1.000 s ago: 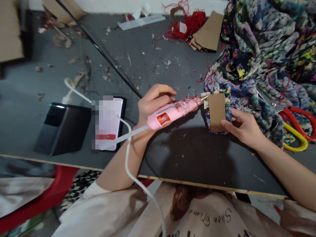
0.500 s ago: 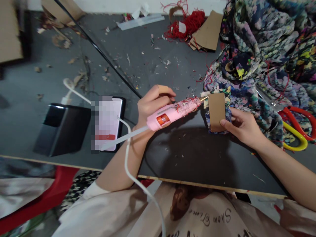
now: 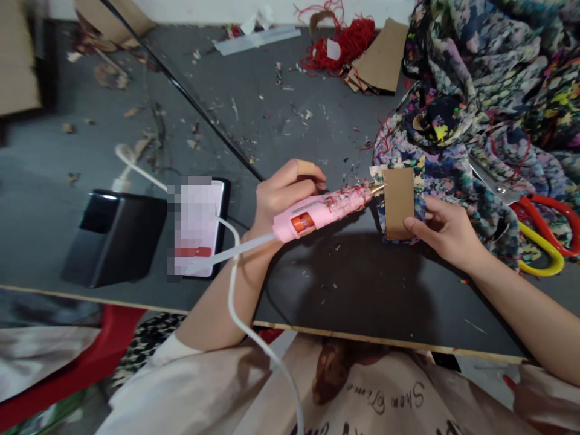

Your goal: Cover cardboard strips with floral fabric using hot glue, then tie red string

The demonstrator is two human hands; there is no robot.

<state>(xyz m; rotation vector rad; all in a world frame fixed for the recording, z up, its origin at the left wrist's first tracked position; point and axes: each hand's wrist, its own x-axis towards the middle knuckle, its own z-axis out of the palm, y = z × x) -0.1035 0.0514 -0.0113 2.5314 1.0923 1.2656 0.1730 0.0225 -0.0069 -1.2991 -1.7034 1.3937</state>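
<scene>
Plastic, pink and crusted along the barrel with dried glue and red fibre, the glue gun (image 3: pixel 324 208) lies wrapped in the left hand (image 3: pixel 285 193), fingers curled over its top and a glue stick jutting from its rear. Its brass-coloured nozzle (image 3: pixel 378 188) touches the upper left corner of a small rectangular cardboard piece (image 3: pixel 399 202). The right hand (image 3: pixel 446 232) pinches that cardboard piece at its lower right edge, thumb on the brown face, holding it against floral fabric (image 3: pixel 475 109) that shows around its edges and spills in crumpled folds across the right of the dark grey bench (image 3: pixel 353 290). A smooth white cord (image 3: pixel 244 314) loops near the gun towards the person's lap. Scissors (image 3: pixel 544 235) with red and yellow loop handles rest on the cloth, just right of the hand. Farther back lie tangled red yarn (image 3: pixel 348 42) and flat cardboard scraps (image 3: pixel 383 60); to the left sit a phone (image 3: pixel 199 226) and a glossy black box (image 3: pixel 115 235).
</scene>
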